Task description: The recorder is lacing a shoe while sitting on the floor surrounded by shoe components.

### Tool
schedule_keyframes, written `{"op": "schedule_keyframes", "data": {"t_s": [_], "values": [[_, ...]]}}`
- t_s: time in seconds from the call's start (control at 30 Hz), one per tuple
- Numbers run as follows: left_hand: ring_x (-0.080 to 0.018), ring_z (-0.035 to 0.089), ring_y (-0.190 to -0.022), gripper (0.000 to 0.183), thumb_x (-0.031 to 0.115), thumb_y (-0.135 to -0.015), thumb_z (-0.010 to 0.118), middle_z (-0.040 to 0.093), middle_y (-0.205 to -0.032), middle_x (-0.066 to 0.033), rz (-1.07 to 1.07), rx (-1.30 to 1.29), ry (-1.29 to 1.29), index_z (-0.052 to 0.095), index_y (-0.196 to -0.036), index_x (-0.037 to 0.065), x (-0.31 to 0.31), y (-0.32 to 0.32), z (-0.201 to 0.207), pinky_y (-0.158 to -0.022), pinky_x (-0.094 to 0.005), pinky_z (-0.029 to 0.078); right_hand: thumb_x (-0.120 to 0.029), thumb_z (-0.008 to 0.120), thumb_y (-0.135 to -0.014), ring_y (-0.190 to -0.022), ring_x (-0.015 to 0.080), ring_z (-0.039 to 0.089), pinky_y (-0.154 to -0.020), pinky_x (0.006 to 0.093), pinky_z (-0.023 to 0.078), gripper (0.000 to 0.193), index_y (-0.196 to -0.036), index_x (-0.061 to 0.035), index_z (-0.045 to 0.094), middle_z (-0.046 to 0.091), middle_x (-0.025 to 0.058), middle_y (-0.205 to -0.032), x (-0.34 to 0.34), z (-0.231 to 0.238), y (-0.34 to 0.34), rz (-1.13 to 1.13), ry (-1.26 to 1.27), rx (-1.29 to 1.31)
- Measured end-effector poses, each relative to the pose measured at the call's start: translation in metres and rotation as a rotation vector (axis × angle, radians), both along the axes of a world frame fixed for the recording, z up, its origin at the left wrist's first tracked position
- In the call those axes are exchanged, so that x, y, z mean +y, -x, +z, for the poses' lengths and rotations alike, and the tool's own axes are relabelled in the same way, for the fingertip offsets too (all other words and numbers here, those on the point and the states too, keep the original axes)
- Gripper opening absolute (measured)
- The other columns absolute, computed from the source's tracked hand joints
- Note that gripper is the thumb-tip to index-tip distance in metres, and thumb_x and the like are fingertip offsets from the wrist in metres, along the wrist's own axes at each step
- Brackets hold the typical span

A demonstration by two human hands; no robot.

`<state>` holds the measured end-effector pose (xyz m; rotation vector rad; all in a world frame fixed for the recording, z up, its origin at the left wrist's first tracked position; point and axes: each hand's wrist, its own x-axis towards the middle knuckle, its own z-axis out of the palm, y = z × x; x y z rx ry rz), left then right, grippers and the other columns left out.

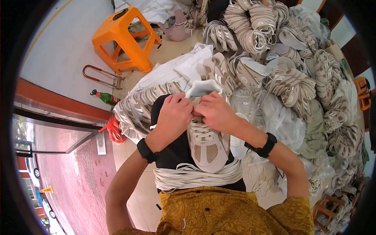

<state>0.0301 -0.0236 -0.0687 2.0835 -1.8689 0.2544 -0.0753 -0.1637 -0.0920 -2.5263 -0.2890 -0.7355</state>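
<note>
A white and beige sneaker [209, 147] rests on my black-trousered lap, its toe towards me and its collar pointing away. White shoelace [203, 131] runs in rows across its front. My left hand [175, 115] and my right hand [216, 111] meet at the top of the lacing, just below the collar. Both are closed in a pinch, apparently on the shoelace; the fingers cover most of what they grip. A thick bundle of loose white laces [197, 178] lies across my lap, nearer to me than the toe.
Strung bunches of beige shoe uppers [291, 84] pile up at the right and far side, among clear plastic bags [274, 117]. More uppers [135, 103] lie to my left. An orange stool [123, 37], a green bottle [105, 97] and a red bag [114, 131] stand leftward.
</note>
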Motion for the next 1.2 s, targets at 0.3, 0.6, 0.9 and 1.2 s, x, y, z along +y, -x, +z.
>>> {"op": "schedule_keyframes", "data": {"t_s": [0.3, 0.6, 0.9, 1.2], "values": [[-0.0255, 0.050, -0.092, 0.009, 0.004, -0.069, 0.058, 0.056, -0.088, -0.0064, 0.045, 0.308, 0.138, 0.056, -0.077, 0.004, 0.021, 0.002, 0.010, -0.079, -0.0346, 0.039, -0.009, 0.050, -0.071, -0.066, 0.0190, 0.052, -0.065, 0.0300, 0.037, 0.008, -0.078, -0.0061, 0.050, 0.053, 0.0035, -0.065, 0.011, 0.000, -0.001, 0.070, 0.315, 0.001], [-0.0266, 0.055, -0.076, 0.008, 0.001, -0.074, 0.056, 0.057, -0.078, -0.0100, 0.153, 0.553, 0.135, 0.057, -0.082, 0.002, 0.051, 0.022, 0.006, -0.066, -0.0332, 0.045, -0.005, 0.051, -0.069, -0.067, 0.0250, 0.057, -0.059, 0.0359, 0.045, 0.010, -0.078, -0.0030, 0.048, 0.053, 0.0087, -0.063, 0.005, 0.005, -0.004, 0.153, 0.071, 0.092], [-0.0249, 0.057, -0.074, 0.009, 0.000, -0.074, 0.057, 0.058, -0.079, -0.0107, 0.167, 0.583, 0.096, 0.058, -0.083, 0.001, 0.060, 0.018, 0.003, -0.065, -0.0312, 0.046, -0.007, 0.053, -0.068, -0.062, 0.0232, 0.056, -0.052, 0.0341, 0.045, 0.009, -0.075, -0.0039, 0.048, 0.049, 0.0069, -0.056, 0.010, 0.005, -0.007, 0.170, 0.371, 0.091], [-0.0264, 0.057, -0.071, 0.009, 0.000, -0.074, 0.057, 0.058, -0.078, -0.0114, 0.176, 0.563, 0.117, 0.058, -0.083, -0.001, 0.055, 0.016, -0.004, -0.063, -0.0307, 0.045, -0.012, 0.054, -0.066, -0.061, 0.0164, 0.051, -0.054, 0.0265, 0.041, 0.010, -0.071, -0.0068, 0.047, 0.043, 0.0011, -0.057, 0.024, 0.006, -0.012, 0.149, 0.405, -0.239]]}}
